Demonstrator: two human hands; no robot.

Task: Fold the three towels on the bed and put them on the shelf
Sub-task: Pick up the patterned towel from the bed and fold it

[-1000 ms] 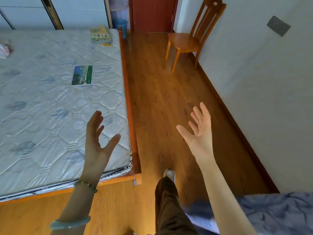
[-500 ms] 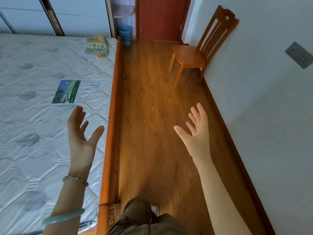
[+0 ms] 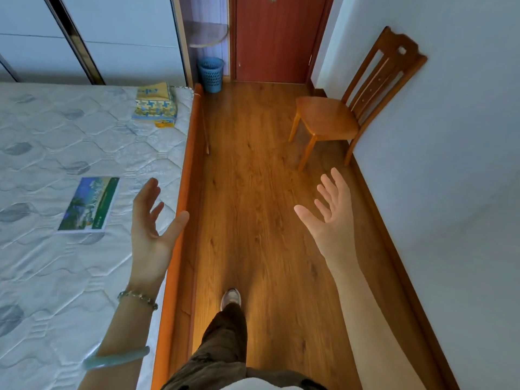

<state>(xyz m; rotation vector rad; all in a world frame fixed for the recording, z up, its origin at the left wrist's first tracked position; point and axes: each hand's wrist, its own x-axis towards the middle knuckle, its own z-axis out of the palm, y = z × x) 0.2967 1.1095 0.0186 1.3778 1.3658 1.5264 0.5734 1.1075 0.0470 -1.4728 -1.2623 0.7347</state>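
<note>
Closest to the camera, both hands are held out empty, palms up and fingers loosely spread. The left hand (image 3: 149,229) hangs over the edge of the bed (image 3: 56,277), just inside its orange side rail (image 3: 184,192). The right hand (image 3: 332,212) is over the wooden floor (image 3: 253,192), well apart from the bed. Farther up the mattress a booklet (image 3: 90,204) lies flat, left of the left hand. Beyond it, near the bed's far right corner and just beside the rail, sits the stack of towels (image 3: 154,105), yellow and blue, apparently already folded. It lies straight ahead of the left hand and well left of the right, so the left is nearer. Its long axis seems to run along the rail, short end toward the person, though the wide lens leaves that uncertain. Past the corner, the rounded shelf (image 3: 208,35) juts out above a blue bin (image 3: 211,74).
</note>
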